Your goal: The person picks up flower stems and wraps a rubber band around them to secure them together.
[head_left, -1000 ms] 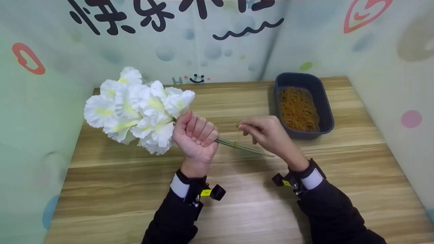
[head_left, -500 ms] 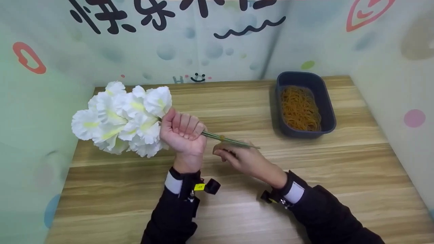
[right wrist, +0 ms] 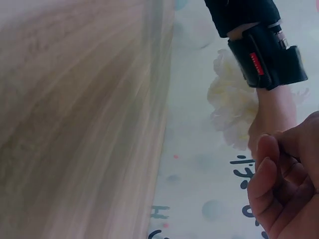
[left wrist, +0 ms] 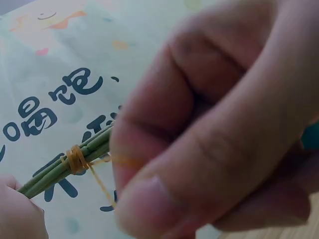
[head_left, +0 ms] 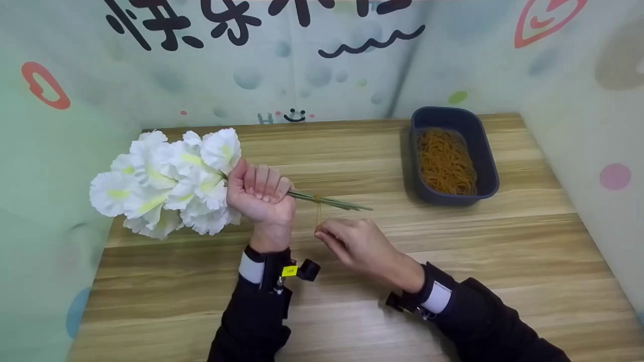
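Band (left wrist: 76, 159) coils rnd stems (left wrist: 47, 178), seen in L-wrist cam, not R.

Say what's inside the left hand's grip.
A bundle of green stems passes through the left hand: white flowers show past the thumb side, stem ends past the little-finger side. The gripped stretch between is covered.

And there, the left hand (head_left: 261, 198) hides a stretch of green stems (head_left: 334, 202), the right hand (head_left: 365, 246) covers the far end of the rubber band (left wrist: 76, 159), black wall characters (head_left: 168, 24) run off the head view's top edge, and the surface (right wrist: 84, 149) blurs in the right wrist view.
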`<state>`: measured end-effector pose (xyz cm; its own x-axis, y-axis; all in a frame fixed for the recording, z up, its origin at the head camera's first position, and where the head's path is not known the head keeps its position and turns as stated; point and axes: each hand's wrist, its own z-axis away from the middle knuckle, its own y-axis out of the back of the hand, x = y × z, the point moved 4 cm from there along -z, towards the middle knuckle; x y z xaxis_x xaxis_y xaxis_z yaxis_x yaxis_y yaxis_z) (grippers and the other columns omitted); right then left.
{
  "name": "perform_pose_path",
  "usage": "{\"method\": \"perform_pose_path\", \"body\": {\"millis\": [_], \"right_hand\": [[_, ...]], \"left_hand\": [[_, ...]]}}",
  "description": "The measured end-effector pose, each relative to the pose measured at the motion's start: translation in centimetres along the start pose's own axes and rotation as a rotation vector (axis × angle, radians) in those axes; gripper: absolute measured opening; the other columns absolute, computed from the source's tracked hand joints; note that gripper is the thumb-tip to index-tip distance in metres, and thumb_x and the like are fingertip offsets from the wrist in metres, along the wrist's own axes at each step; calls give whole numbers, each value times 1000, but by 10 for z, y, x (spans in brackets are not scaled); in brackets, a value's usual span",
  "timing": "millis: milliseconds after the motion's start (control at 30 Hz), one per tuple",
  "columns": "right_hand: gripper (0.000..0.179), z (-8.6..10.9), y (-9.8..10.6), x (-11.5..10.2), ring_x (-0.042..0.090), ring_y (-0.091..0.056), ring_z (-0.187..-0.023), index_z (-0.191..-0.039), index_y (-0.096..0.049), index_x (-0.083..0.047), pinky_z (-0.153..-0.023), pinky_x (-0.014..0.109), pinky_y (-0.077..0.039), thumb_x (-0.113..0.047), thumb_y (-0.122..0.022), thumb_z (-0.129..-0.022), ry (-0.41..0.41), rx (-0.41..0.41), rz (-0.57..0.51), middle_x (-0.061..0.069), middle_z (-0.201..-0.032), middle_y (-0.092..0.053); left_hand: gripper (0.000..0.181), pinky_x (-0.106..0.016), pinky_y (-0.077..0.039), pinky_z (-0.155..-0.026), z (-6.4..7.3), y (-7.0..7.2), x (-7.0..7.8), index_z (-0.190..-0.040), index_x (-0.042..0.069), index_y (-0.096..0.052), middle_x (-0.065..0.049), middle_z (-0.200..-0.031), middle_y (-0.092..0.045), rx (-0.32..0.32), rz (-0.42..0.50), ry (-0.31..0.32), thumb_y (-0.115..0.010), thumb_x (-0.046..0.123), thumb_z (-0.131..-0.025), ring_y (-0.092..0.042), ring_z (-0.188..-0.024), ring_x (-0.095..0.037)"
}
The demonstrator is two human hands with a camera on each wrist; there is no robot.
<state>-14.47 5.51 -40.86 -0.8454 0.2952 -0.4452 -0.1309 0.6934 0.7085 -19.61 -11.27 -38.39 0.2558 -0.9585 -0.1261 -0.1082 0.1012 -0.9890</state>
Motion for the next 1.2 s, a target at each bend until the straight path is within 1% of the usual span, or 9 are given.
{"method": "perform_pose_path", "body": {"millis": [133, 300, 500, 667, 767, 867, 967, 1067, 1200], "right_hand": [[11, 0, 4, -5, 9, -69, -73, -97, -69, -6, -67, 18, -56, -12, -62, -102, 4, 5, 15, 1, -87, -74], [9, 0, 14, -11, 10, -70, -73, -98, -69, -5, -67, 20, -57, -11, -63, -100, 11, 29, 23, 3, -88, -74], [12, -1, 31, -20, 9, -69, -72, -97, -70, -6, -65, 20, -57, -14, -61, -102, 10, 54, 55, 2, -87, -74], [13, -1, 43, -24, 7, -68, -72, -97, -70, -6, -63, 21, -57, -14, -61, -102, 24, 69, 70, 1, -88, -73], [12, -2, 50, -25, 6, -65, -69, -98, -71, -6, -60, 20, -55, -13, -61, -102, 28, 80, 67, 1, -87, -73], [12, -1, 57, -26, 4, -58, -61, -99, -71, -6, -53, 18, -50, -13, -62, -102, 19, 87, 61, -1, -81, -69], [10, -1, 63, -27, 2, -49, -55, -99, -70, -6, -47, 17, -42, -12, -63, -101, 12, 90, 61, -4, -73, -62], [8, -2, 68, -27, 1, -46, -54, -99, -71, -7, -46, 17, -40, -11, -64, -100, 11, 94, 66, -6, -71, -59], [5, -2, 77, -25, 1, -49, -54, -97, -71, -8, -47, 17, -42, -7, -67, -97, 5, 113, 62, -7, -69, -57]], "left_hand": [[55, -19, -15, -32, -2, 3, 2, -50, 16, -31, 6, -43, -24, 11, -23, -13, -29, 21, -104, -14, -38, -7], [55, -20, -16, -32, -2, 2, 3, -50, 16, -33, 5, -42, -26, 1, -48, -26, -28, 21, -105, -15, -38, -7], [54, -20, -14, -32, -1, -3, 4, -51, 16, -33, 6, -43, -24, -43, -56, -47, -27, 21, -105, -15, -38, -7], [53, -19, -13, -33, 1, -5, 1, -52, 16, -30, 6, -45, -19, -96, -83, -35, -24, 21, -104, -14, -38, -7], [49, -19, -13, -33, 2, -7, 0, -53, 16, -26, 6, -46, -18, -163, -90, -17, -27, 19, -102, -13, -38, -7], [46, -19, -13, -33, 4, -10, -2, -54, 16, -23, 6, -46, -18, -240, -56, 33, -39, 15, -98, -13, -38, -7], [48, -19, -14, -34, 5, -14, -5, -55, 16, -20, 6, -46, -17, -308, -31, 91, -50, 12, -93, -13, -38, -7], [50, -19, -14, -34, 6, -15, -6, -56, 16, -19, 6, -46, -16, -349, -31, 131, -54, 11, -92, -13, -38, -7], [51, -19, -14, -34, 7, -16, -9, -56, 16, -19, 5, -46, -16, -374, -49, 165, -54, 11, -92, -13, -38, -7]]}}
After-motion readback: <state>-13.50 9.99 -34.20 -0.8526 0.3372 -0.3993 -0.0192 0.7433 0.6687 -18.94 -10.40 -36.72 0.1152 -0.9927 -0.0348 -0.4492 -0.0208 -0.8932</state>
